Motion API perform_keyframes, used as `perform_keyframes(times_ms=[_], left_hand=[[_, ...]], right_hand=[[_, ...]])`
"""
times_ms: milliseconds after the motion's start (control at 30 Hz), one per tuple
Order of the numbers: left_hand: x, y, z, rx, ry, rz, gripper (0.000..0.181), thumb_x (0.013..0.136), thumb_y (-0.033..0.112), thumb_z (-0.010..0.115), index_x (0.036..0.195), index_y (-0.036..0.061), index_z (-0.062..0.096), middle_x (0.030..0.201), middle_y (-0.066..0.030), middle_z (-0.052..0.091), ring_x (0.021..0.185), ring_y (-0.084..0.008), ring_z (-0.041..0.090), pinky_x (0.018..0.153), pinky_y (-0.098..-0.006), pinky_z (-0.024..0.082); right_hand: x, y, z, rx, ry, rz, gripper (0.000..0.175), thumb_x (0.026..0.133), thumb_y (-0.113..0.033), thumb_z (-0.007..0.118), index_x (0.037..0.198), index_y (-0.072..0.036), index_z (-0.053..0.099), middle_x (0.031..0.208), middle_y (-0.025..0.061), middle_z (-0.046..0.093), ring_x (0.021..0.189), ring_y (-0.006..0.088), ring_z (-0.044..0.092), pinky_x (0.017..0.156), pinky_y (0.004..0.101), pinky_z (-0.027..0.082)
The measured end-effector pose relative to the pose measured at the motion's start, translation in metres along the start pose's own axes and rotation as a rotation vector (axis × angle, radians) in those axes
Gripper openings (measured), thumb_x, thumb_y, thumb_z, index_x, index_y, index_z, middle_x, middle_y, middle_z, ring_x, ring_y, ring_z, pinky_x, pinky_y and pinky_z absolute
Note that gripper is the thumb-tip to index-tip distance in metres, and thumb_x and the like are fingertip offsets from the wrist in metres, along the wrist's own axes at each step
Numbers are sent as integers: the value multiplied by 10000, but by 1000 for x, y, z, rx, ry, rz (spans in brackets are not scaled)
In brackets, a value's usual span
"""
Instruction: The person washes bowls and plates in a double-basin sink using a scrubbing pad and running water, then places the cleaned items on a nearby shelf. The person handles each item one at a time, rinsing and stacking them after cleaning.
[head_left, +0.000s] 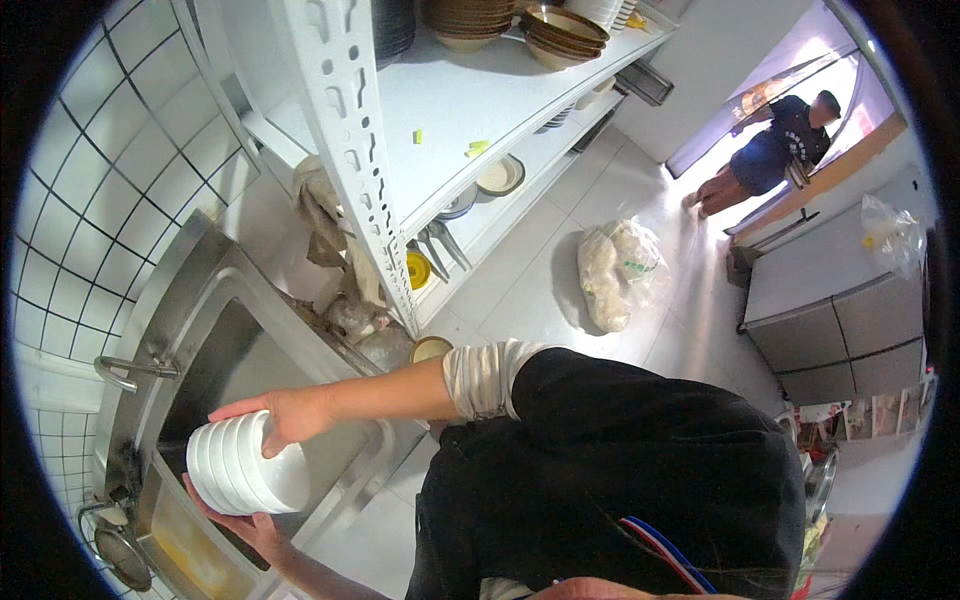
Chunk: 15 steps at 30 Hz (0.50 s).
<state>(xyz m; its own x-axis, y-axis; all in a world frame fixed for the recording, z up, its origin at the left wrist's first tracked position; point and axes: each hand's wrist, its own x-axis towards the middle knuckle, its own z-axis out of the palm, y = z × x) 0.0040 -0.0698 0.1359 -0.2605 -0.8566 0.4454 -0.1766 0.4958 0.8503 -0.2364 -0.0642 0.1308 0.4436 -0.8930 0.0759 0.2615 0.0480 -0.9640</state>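
Over the basin of a stainless steel sink (259, 349), both hands hold a stack of several white bowls (244, 465), tipped on its side. My right hand (289, 420) grips the stack from the upper side of the view, the thumb on the outer bowl. From the lower side, my left hand (251, 529) supports it, with part of the fingers hidden behind the bowls. A metal faucet (139, 369) is beyond the basin, near the right hand. A mesh strainer (122, 555) hangs at the sink's far lower corner in the view.
A white metal shelf (442, 101) holds stacked brown-rimmed bowls (566, 34). Near it, a clear plastic bag with pale contents (619, 274) lies on the tiled floor. A person (780, 142) stands by the bright doorway. White cabinets (840, 330) stand at the right.
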Motion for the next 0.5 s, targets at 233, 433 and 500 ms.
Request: perform_keyframes(times_ms=[233, 433, 500], left_hand=[[-21, -25, 33, -390, -36, -456, 887, 891, 491, 613, 1566, 78, 211, 1567, -183, 313, 1415, -320, 382, 1148, -494, 339], [-58, -25, 81, -535, -175, -687, 661, 1036, 488, 455, 1536, 90, 283, 1522, -149, 386, 1385, -291, 427, 1135, -463, 366], [-67, -24, 106, -890, -77, -887, 636, 1045, 487, 443, 1523, 88, 313, 1490, -144, 429, 1365, -284, 448, 1138, -457, 365]], right_hand=[[-20, 12, -7, -15, 143, 291, 894, 761, -63, 710, 1568, -154, 338, 1394, 134, 572, 1277, 263, 541, 1094, 372, 430], [-100, -21, -29, -98, 194, 379, 860, 820, -269, 713, 1542, -23, 317, 1358, 182, 584, 1252, 280, 555, 1068, 380, 442], [-135, -35, -40, -56, 201, 353, 866, 837, -316, 708, 1541, -12, 305, 1365, 191, 576, 1261, 285, 549, 1070, 384, 441]])
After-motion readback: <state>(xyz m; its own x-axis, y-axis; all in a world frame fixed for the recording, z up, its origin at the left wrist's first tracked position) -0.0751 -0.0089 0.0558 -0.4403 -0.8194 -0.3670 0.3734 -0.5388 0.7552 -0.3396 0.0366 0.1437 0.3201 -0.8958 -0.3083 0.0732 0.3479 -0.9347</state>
